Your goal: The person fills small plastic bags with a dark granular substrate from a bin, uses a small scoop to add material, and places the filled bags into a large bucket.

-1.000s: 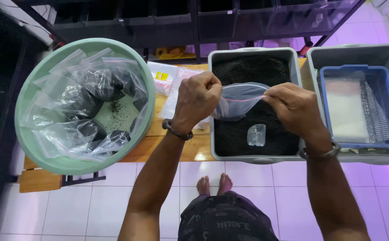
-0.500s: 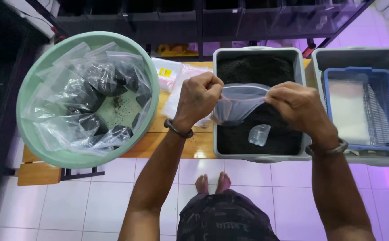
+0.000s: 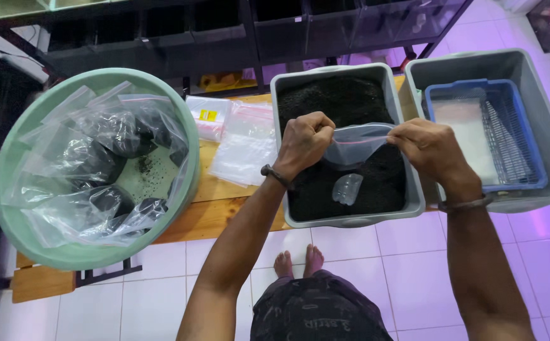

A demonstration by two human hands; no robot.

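Both hands' fingers [image 3: 318,131] stretch clear zip bag [image 3: 356,144] mouth-up, long axis left-right

Bare arms, dark band on left wrist [image 3: 275,176], thin bracelet on right wrist [image 3: 466,204], dark patterned shorts [image 3: 316,309], bare feet [image 3: 298,261]

Clear plastic zip bag [image 3: 354,146], empty, mouth stretched open, held above dark granules

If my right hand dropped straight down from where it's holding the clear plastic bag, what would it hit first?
Most likely the dark granular soil in the grey rectangular plastic tub, near its right wall. The right hand pinches the clear plastic zip bag above that tub; from this top-down view its height cannot be told.
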